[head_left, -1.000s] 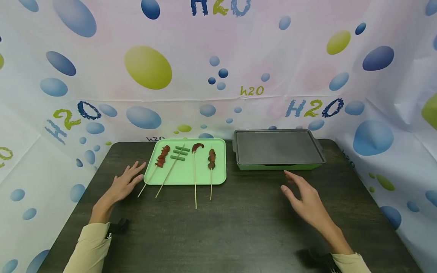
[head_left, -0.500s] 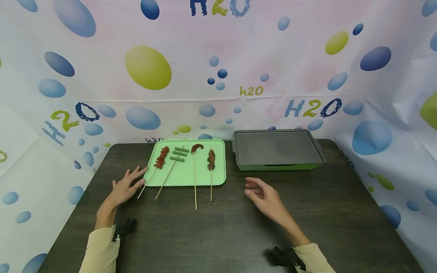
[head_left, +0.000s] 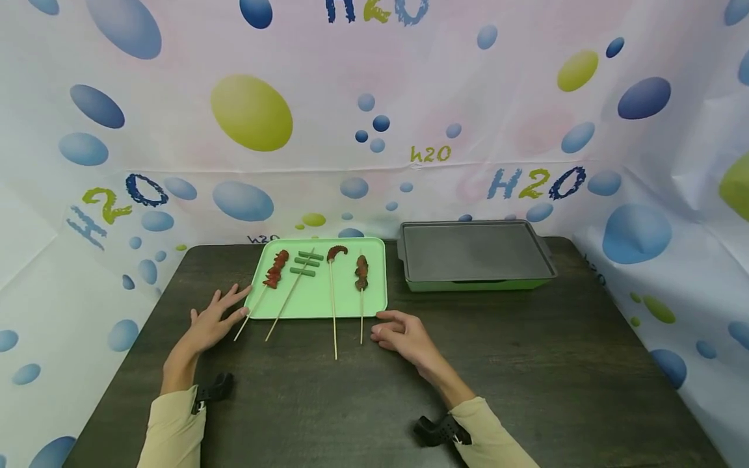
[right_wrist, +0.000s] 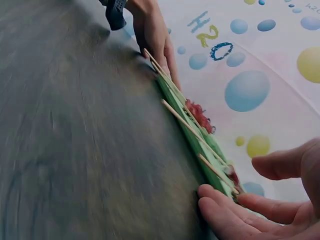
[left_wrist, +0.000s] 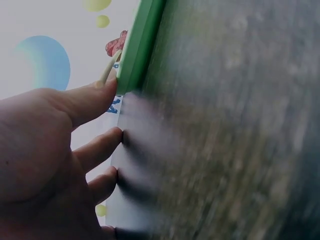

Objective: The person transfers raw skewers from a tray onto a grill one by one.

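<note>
A light green tray (head_left: 313,300) holds several skewers, their bare sticks jutting past its near edge. From left to right they bear red pieces (head_left: 275,270), green bars (head_left: 302,262), a dark red curled piece (head_left: 337,251) and brown lumps (head_left: 361,273). Fingers spread, my left hand (head_left: 207,328) rests at the tray's left edge; in the left wrist view its thumb (left_wrist: 97,97) meets the corner. Beside the rightmost stick, my right hand (head_left: 412,339) has its index finger at the tray's near right corner. The right wrist view shows its thumb (right_wrist: 280,162) apart from the fingers, gripping nothing.
A grey-topped, green-sided rectangular box or griddle (head_left: 476,253) stands right of the tray at the back of the dark wooden table (head_left: 526,364). A patterned sheet (head_left: 409,84) hangs close behind. Each wrist wears a black device (head_left: 441,430).
My right hand has moved left from in front of the griddle to the tray's near right corner. The left hand shifted slightly and stays by the tray's left edge. Skewers and griddle stay put.
</note>
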Motion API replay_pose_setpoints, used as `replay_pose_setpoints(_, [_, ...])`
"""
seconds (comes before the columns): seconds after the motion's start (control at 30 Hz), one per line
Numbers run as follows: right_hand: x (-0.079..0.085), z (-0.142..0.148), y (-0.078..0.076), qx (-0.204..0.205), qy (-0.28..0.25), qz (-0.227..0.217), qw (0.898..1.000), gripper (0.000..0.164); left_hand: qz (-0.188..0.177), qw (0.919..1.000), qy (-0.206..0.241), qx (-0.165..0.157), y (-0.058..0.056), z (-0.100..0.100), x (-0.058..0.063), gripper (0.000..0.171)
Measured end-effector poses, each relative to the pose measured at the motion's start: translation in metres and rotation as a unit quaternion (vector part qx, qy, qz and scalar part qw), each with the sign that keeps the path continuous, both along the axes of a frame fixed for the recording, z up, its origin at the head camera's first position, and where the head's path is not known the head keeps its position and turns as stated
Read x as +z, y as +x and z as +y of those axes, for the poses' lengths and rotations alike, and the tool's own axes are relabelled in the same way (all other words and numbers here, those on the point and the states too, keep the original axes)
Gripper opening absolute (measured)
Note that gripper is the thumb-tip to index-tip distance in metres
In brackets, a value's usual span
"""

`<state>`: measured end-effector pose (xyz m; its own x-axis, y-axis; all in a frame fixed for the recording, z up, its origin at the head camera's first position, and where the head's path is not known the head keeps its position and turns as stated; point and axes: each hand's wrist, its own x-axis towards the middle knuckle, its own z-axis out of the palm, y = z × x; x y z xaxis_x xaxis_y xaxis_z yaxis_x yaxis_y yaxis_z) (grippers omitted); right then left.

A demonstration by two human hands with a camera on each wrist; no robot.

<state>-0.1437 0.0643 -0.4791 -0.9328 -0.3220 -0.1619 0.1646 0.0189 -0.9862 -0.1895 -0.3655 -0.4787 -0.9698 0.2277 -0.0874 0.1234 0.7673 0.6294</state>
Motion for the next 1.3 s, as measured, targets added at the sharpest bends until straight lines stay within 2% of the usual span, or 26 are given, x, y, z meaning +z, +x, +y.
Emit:
replay_pose_setpoints(0.17, [-0.008, -0.013, -0.004, -0.012, -0.069, -0.052, 0.996, 0.045, 0.004, 1.0, -0.001, -0.003, -0.003, 0.002, 0.0, 0.065])
replay_pose_setpoints(0.33, [-0.017, -0.023, -0.007, -0.016, -0.145, -0.097, 0.985, 0.044, 0.01, 1.0, 0.0, -0.001, -0.001, -0.001, -0.002, 0.065])
replay_pose_setpoints(0.47, [-0.021, -0.027, -0.007, -0.022, -0.18, -0.113, 0.977, 0.045, 0.009, 1.0, -0.001, -0.002, -0.003, -0.001, -0.002, 0.065])
replay_pose_setpoints(0.67, [-0.02, -0.027, -0.008, -0.05, -0.19, -0.116, 0.974, 0.044, 0.006, 1.0, -0.001, -0.001, -0.006, 0.0, -0.002, 0.065])
replay_pose_setpoints(1.03, [-0.017, -0.024, -0.009, -0.044, -0.178, -0.106, 0.977, 0.046, 0.016, 0.9999, 0.003, 0.001, -0.005, 0.001, 0.001, 0.064])
replay_pose_setpoints(1.3, [-0.016, -0.019, -0.004, -0.036, -0.172, -0.108, 0.978, 0.047, 0.011, 0.9999, -0.005, 0.005, -0.002, 0.0, 0.0, 0.064])
